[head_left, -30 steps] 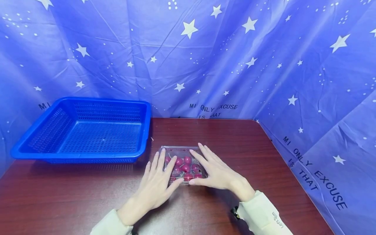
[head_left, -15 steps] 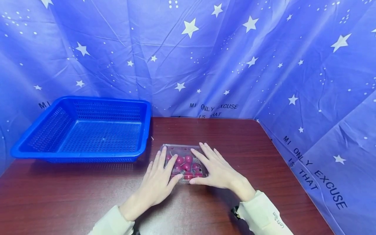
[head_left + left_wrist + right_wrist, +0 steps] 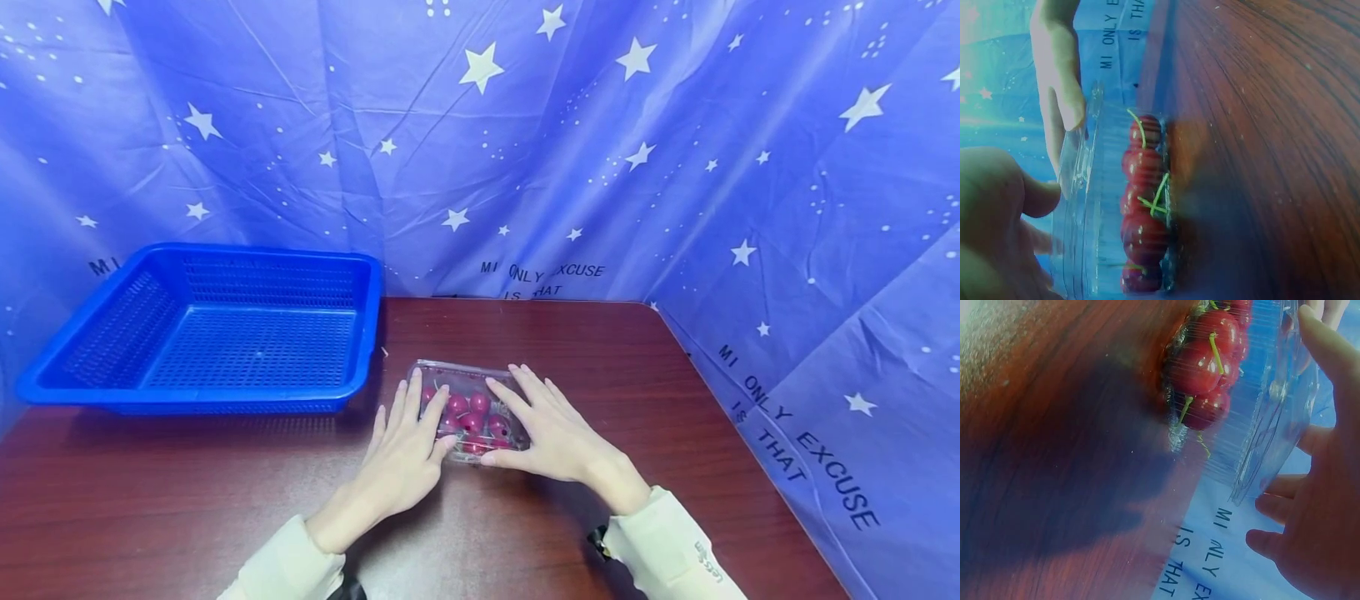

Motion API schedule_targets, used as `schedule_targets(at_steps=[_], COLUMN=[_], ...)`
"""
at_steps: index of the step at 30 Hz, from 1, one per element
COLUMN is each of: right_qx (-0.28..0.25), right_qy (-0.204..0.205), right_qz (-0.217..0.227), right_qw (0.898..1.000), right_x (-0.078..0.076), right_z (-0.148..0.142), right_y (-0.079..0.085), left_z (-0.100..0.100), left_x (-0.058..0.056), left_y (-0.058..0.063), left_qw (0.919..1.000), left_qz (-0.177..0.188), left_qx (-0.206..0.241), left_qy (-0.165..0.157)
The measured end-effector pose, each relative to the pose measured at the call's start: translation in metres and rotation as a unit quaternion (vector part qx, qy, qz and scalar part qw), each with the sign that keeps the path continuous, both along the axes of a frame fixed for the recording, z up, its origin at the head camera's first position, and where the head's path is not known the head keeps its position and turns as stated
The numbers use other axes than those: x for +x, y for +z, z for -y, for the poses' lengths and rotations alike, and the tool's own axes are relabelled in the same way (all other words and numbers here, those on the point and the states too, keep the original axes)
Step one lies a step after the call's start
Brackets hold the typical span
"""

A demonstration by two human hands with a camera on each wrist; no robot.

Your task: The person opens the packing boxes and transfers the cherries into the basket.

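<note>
A clear plastic box [image 3: 480,385] of red cherries [image 3: 471,423] with green stems sits on the table, lid on top. Spread over the lid's left part are the fairly straight fingers of my left hand [image 3: 401,458], its thumb at the near edge. My right hand [image 3: 558,437] rests its spread fingers on the right part, thumb along the near edge. Seen from the side in the left wrist view, the cherries [image 3: 1144,237] lie low in the box, with a gap below the lid. The right wrist view shows the lid rim [image 3: 1266,406] beside my fingers.
A blue perforated plastic basket [image 3: 247,398] stands on the left of the dark red wooden table [image 3: 600,350]. Blue star-print curtains [image 3: 420,100] hang behind the table and along its right side.
The box has turned slightly, its far left corner shifting away from me. My left thumb has drawn back leftward along the near edge, while the right hand stays almost still.
</note>
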State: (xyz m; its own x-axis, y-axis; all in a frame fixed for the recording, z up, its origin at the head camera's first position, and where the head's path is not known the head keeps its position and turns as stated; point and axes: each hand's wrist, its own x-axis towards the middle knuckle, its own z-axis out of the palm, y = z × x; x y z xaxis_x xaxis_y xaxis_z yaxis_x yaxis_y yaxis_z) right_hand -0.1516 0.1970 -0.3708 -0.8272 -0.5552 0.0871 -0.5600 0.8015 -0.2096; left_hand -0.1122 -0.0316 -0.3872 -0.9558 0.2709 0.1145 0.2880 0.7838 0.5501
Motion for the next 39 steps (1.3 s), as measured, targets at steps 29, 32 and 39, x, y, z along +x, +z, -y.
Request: schedule_targets(at_steps=[29,32,39], right_qx=[0.03,0.036,0.028], right_qy=[-0.002,-0.006,-0.005], right_qz=[-0.068,-0.065,-0.06], right_qw=[0.997,0.997,0.998], right_x=[0.004,0.006,0.011], right_z=[0.003,0.001,0.0], right_y=[-0.006,-0.006,-0.01], left_z=[-0.002,-0.002,-0.004], left_x=[-0.021,-0.024,-0.028], left_y=[-0.008,-0.008,-0.008], left_qw=[0.9966,0.9961,0.9949], left_qz=[-0.069,-0.072,-0.081], left_qx=[-0.042,-0.05,-0.061], left_qy=[0.015,0.004,0.002])
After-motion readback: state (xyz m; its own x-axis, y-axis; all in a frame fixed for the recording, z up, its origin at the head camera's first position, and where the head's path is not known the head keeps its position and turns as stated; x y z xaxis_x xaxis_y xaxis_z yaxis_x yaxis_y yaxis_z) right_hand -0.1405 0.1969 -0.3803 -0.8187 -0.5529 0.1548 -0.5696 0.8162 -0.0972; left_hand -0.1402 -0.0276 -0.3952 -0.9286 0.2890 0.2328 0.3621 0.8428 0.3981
